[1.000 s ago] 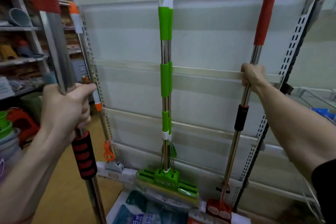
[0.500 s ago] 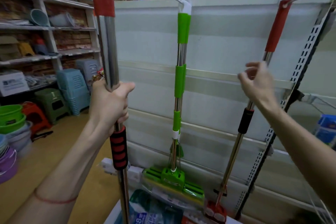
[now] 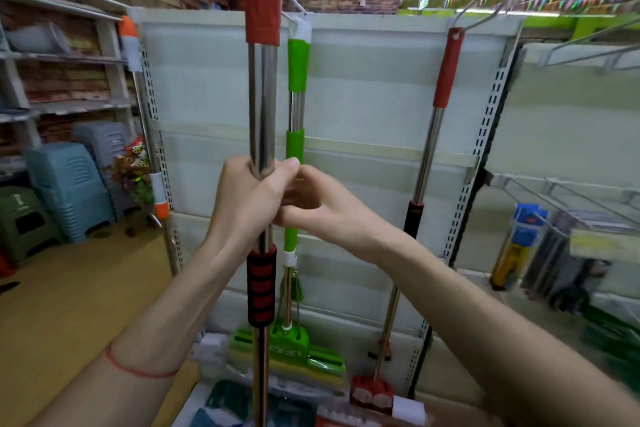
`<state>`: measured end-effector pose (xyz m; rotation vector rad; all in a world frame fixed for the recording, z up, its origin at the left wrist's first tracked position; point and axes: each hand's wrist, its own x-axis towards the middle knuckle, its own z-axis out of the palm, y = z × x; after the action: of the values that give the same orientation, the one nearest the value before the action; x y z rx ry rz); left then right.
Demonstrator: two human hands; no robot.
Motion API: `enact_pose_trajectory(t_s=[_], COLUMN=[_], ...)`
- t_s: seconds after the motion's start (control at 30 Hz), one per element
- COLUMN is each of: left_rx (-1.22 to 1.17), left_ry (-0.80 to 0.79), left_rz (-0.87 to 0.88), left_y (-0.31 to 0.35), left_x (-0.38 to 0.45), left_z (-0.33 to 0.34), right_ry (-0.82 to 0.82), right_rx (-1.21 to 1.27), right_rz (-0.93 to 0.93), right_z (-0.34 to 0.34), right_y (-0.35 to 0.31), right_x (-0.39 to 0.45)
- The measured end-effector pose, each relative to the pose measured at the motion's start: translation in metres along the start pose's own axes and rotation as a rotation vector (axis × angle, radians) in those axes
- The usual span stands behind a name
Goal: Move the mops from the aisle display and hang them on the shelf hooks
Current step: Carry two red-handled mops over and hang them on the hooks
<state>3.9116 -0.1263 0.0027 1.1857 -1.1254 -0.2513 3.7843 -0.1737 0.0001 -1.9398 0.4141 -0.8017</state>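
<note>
The mop (image 3: 262,107) you are carrying stands upright in the middle of the view, right in front of the shelf panel (image 3: 374,107); its chrome pole runs from a red sleeve at the top down past a red-and-black ribbed foam grip below your hands. Your left hand (image 3: 247,199) wraps the chrome pole just above that foam piece, fingers and thumb clamped round it. Your right hand (image 3: 313,203) comes in from the right and sits just beside the left one at the pole; motion blur hides its fingers, so you cannot tell whether it is closed on the pole or only touching it.

Behind the carried pole, a green mop (image 3: 296,135) hangs from a hook (image 3: 294,12) at the top of the panel, its green head near the base of the shelf. To the right, well apart from your hands, a second red mop (image 3: 436,135) hangs tilted from another hook (image 3: 485,7), its black sleeve midway down and its red head low by the shelf base. At the panel's left upright, an orange-and-white handle (image 3: 130,42) stands beside the perforated post.

On the left, stacked blue stools (image 3: 69,191) and a green stool (image 3: 24,218) stand on the floor under wall shelves. A thin red string (image 3: 138,369) circles your left wrist.
</note>
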Motion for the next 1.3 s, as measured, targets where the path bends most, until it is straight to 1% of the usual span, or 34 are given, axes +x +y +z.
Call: enact_pose_trajectory(t_s=[0.13, 0.2, 0.3, 0.37, 0.53, 0.6, 0.67, 0.8, 1.03, 1.3], left_rx=[-0.006, 0.001, 0.018, 0.011, -0.085, -0.114, -0.172, -0.220, -0.220, -0.236], left_ry=[-0.055, -0.084, -0.170, -0.225, -0.292, -0.354, -0.393, -0.417, -0.435, -0.416], left_rz=[0.003, 0.014, 0.069, 0.120, 0.166, 0.153, 0.101, 0.068, 0.053, 0.025], left_y=[0.001, 0.002, 0.006, 0.008, 0.028, 0.033, 0.033, 0.031, 0.037, 0.041], left_x=[-0.005, -0.006, -0.007, -0.007, -0.002, -0.001, -0.003, -0.007, -0.007, -0.009], left_z=[0.019, 0.028, 0.043, 0.053, 0.074, 0.081, 0.089, 0.101, 0.104, 0.095], right_ry=[-0.057, -0.021, 0.101, 0.204, 0.434, 0.531, 0.622, 0.729, 0.845, 0.922], right_rx=[-0.014, -0.027, -0.082, -0.107, -0.064, -0.006, 0.045, 0.092, 0.017, -0.072], right_rz=[-0.020, -0.043, -0.066, -0.043, -0.040, -0.026, -0.009, 0.043, 0.143, 0.226], right_z=[-0.003, -0.002, -0.001, -0.004, -0.019, -0.028, -0.040, -0.067, -0.091, -0.105], right_y=[0.003, 0.005, 0.014, 0.022, 0.029, 0.030, 0.028, 0.021, 0.016, 0.048], right_x=[-0.014, -0.021, -0.025, -0.026, -0.036, -0.043, -0.049, -0.061, -0.072, -0.078])
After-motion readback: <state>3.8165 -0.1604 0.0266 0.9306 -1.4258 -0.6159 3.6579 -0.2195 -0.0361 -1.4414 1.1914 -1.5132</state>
